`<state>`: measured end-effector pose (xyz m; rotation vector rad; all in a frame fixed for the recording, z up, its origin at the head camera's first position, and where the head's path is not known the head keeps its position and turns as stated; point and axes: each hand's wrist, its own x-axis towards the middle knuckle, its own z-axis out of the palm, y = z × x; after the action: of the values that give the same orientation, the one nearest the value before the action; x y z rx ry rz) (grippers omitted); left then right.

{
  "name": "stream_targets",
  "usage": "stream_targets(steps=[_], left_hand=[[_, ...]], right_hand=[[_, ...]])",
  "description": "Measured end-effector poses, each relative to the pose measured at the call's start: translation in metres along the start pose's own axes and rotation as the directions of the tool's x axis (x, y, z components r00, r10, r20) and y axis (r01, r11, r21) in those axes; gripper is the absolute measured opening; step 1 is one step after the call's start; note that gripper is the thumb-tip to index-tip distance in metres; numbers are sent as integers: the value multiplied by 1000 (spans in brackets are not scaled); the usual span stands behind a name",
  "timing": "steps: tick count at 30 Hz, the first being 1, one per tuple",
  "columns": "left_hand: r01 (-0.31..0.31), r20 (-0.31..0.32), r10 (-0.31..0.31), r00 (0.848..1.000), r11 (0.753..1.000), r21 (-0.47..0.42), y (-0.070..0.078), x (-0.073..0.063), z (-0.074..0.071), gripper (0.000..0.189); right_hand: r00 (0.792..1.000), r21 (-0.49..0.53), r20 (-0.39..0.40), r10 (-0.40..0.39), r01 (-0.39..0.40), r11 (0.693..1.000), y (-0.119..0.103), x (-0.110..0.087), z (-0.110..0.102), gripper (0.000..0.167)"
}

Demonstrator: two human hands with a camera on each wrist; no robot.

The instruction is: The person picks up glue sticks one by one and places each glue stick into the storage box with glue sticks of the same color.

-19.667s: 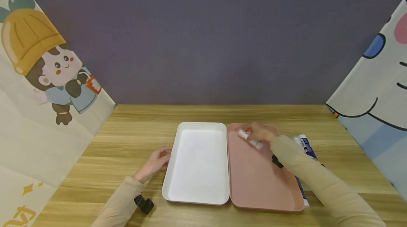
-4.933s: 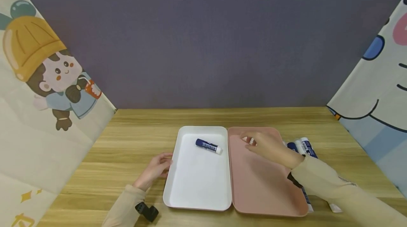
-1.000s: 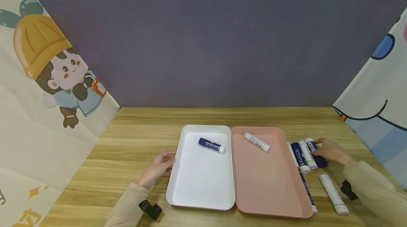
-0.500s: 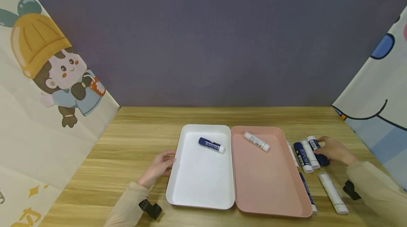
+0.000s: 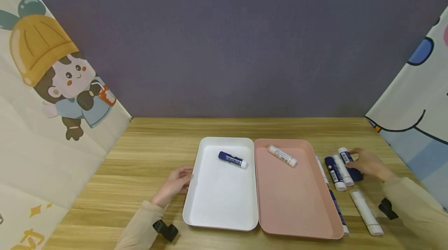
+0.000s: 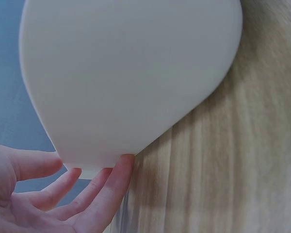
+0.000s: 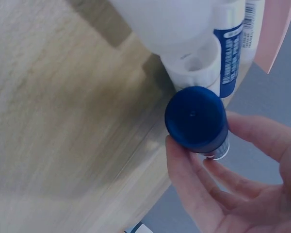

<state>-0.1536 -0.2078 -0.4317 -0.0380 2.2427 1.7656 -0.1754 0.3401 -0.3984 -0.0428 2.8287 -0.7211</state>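
Right grip (image 5: 369,163) pinches blue tube (image 7: 195,118), right of pink tray (image 5: 295,203); it and adjacent white tube (image 5: 343,170) just shifted slightly away, so pickup looks barely started. Left grip (image 5: 173,186), fingers relaxed, touches white tray (image 5: 220,203).

Navy glue stick (image 5: 233,159), head view's centre: white lettering we cannot read.
White glue stick (image 5: 282,155), right of centre: tiny print, illegible to us.
Barcoded white stick (image 7: 252,26), right wrist view's upper right: bars, but we read no digits.
Printed cloth (image 5: 38,160), head view's lower left: cut-off orange sign (image 5: 27,238).
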Motion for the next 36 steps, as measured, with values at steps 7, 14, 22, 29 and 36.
stream_targets(steps=[7,14,22,29,36], left_hand=[[-6,6,6,1000,1000,2,1,-2,-1,36],[0,0,0,1000,1000,4,2,-3,0,37],[4,6,-4,1000,1000,-3,3,-4,0,38],[4,2,-4,1000,1000,-2,3,-4,0,37],[6,4,-6,1000,1000,-10,4,-5,0,37]], right_hand=[[1000,-11,-3,3,-3,1000,-3,0,-2,57],[1000,-38,-22,-10,10,999,-4,0,-3,56],[997,-44,-43,-63,61,997,-10,-1,-3,54],[994,-69,-42,-98,95,993,-20,-2,-5,54],[988,-57,-24,-150,148,987,-36,-4,-6,54]])
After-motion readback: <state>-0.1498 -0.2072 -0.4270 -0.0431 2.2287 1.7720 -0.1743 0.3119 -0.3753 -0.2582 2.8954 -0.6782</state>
